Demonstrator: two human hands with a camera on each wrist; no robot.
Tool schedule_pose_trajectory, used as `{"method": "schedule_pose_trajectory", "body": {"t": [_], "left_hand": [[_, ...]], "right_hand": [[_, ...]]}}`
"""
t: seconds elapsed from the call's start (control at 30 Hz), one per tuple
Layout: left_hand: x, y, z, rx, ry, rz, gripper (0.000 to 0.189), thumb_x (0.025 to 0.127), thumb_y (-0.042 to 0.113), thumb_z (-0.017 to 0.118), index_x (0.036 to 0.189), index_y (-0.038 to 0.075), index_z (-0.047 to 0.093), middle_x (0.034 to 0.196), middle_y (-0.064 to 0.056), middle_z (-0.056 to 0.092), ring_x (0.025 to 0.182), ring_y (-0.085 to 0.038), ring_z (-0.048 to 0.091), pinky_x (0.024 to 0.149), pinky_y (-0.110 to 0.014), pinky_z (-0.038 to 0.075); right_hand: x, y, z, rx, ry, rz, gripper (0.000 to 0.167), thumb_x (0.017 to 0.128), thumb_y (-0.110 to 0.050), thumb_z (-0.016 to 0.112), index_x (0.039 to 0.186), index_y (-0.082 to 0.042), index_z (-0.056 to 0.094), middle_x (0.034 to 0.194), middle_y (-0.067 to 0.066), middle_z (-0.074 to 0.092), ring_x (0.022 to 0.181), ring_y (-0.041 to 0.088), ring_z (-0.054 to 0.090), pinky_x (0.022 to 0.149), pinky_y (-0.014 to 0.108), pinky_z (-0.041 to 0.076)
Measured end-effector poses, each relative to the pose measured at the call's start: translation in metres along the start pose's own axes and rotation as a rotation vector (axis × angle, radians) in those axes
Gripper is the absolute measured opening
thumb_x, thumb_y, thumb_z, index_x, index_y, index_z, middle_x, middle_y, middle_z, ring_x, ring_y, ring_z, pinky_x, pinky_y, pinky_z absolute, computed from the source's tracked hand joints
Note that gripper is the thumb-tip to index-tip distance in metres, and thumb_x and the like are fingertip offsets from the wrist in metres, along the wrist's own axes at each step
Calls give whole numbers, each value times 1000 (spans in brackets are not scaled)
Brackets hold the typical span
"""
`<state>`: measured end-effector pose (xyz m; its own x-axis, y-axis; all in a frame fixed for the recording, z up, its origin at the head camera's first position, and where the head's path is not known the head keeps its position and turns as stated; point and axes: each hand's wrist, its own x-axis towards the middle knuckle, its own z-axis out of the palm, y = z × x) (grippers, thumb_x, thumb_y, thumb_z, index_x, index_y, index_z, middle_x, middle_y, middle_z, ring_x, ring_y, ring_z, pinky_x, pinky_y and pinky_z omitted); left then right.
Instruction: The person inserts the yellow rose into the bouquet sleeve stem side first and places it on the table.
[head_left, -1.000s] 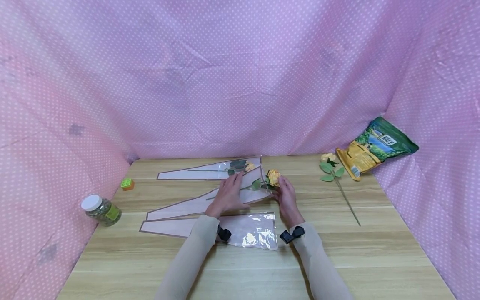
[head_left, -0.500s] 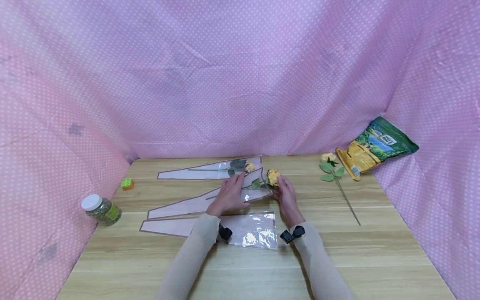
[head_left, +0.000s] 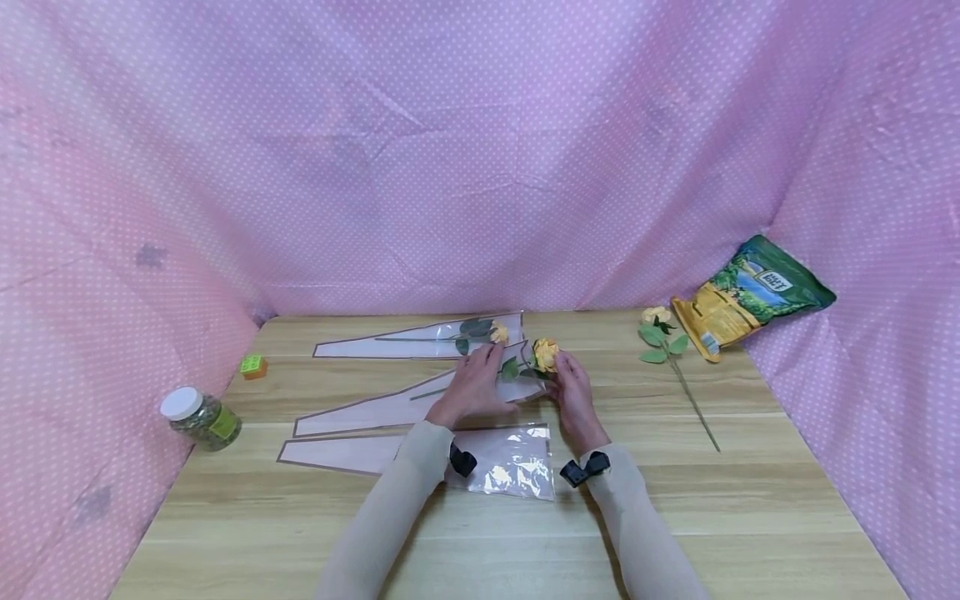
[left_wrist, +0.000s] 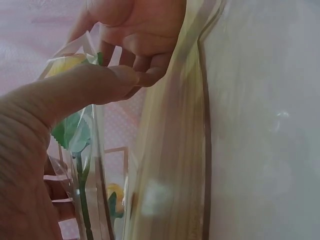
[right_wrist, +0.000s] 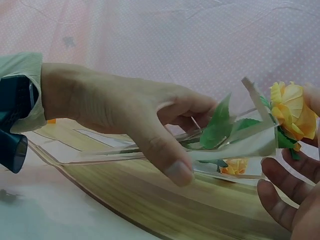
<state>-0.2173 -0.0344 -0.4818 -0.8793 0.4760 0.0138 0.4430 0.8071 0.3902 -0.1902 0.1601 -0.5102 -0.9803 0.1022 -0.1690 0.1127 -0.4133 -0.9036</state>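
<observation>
A yellow artificial rose (head_left: 546, 355) lies with its stem and leaves inside a clear, brown-edged flower sleeve (head_left: 360, 414), its bloom out past the wide mouth. My left hand (head_left: 476, 385) grips this sleeve near the mouth, thumb on the near side and fingers behind, as the right wrist view shows. At the bloom, my right hand (head_left: 574, 402) holds the rose between thumb and fingers. Green leaves (right_wrist: 217, 125) show through the plastic between both hands. In the left wrist view the bloom is partly covered by the left thumb (left_wrist: 95, 85).
Behind lies another sleeve (head_left: 348, 347) with a rose in it; in front, a flat sleeve (head_left: 517, 454). To the right are a loose rose (head_left: 657, 316) and a green-and-yellow bag (head_left: 757, 292). A white-lidded jar (head_left: 206, 421) and a small toy block (head_left: 254, 367) stand left.
My left hand has slid right along the sleeve, closer to its mouth and the bloom. The right hand stays at the bloom, nearly still.
</observation>
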Motion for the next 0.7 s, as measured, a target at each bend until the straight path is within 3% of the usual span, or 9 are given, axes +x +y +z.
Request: {"method": "schedule_pose_trajectory", "body": {"t": [0.27, 0.5, 0.7], "left_hand": [[0, -1, 1, -48, 26, 9, 117, 69, 50, 85, 159, 10, 21, 159, -14, 34, 148, -32, 34, 122, -58, 22], [1, -2, -1, -49, 44, 26, 113, 70, 50, 83, 158, 9, 24, 156, -13, 38, 145, -31, 37, 122, -56, 25], [1, -2, -1, -37, 47, 35, 112, 71, 51, 84, 157, 9, 26, 156, -14, 38, 145, -30, 38, 120, -57, 27]], "right_hand": [[0, 0, -4, -10, -57, -21, 22, 102, -37, 53, 113, -19, 59, 99, -11, 67, 88, 5, 63, 80, 23, 51], [0, 0, -10, -57, -127, -35, 47, 102, -25, 54, 143, -3, 47, 101, -11, 66, 84, 4, 59, 78, 20, 50], [1, -4, -13, -130, -156, -69, 51, 103, -19, 53, 147, 2, 42, 100, -13, 64, 82, 5, 54, 77, 20, 48]]}}
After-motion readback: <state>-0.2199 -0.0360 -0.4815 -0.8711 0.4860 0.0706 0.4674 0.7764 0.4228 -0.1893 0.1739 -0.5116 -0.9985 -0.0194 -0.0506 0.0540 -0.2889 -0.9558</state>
